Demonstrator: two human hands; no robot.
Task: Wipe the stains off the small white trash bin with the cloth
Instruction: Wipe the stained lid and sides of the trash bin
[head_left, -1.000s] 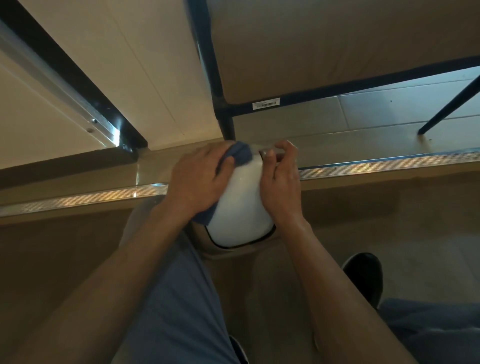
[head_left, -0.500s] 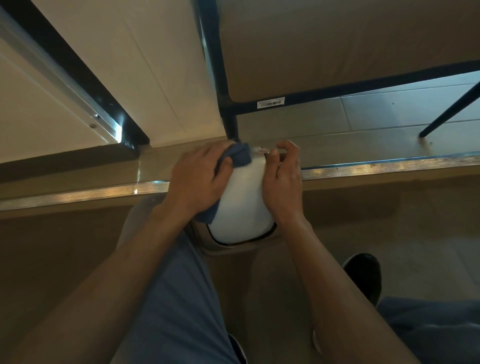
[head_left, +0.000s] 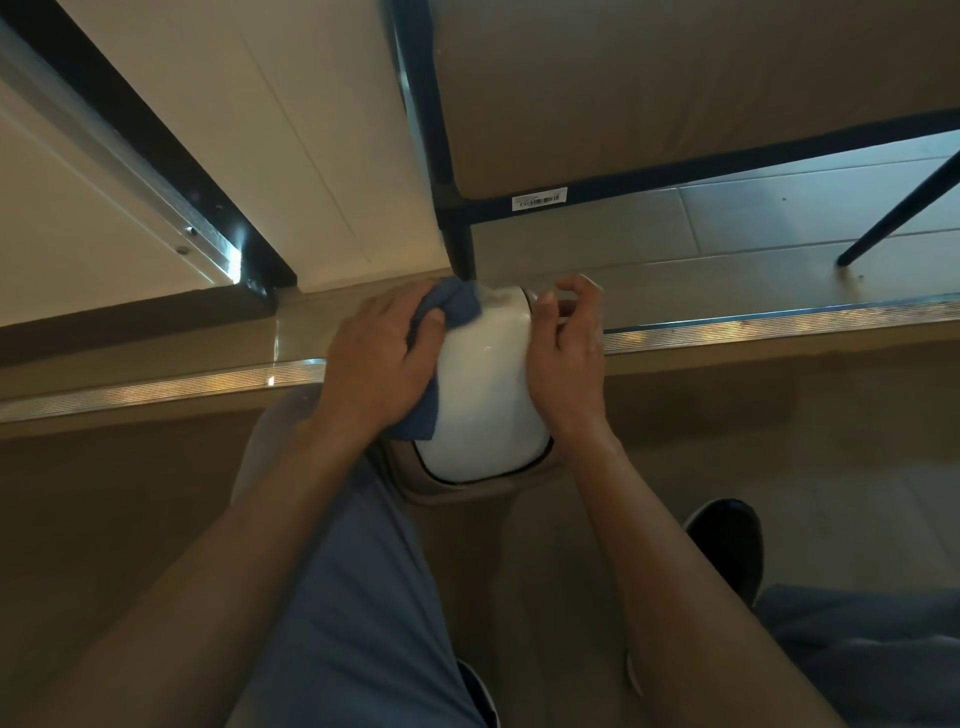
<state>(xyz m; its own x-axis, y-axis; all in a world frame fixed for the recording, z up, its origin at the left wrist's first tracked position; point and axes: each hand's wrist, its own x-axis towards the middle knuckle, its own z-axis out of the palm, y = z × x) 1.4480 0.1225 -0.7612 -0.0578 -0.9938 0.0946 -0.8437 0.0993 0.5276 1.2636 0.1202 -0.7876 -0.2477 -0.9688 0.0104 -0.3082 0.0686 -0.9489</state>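
Two hands flank the small white trash bin (head_left: 483, 384), which lies tipped between the person's knees, its far end reaching the metal-edged step (head_left: 753, 325). On the bin's left side, the left hand (head_left: 376, 364) has its fingers curled over a blue cloth (head_left: 457, 306), thumb pinning the bunched fabric against the bin's far left corner; more cloth hangs out below the palm. On the bin's right side, the right hand (head_left: 566, 358) lays its palm along the wall, fingers bent and hooked at the far rim. Both bare forearms slope back from the bin toward the camera, over blue-grey trousers (head_left: 358, 597). A dark shoe (head_left: 727, 540) sits right of the bin.
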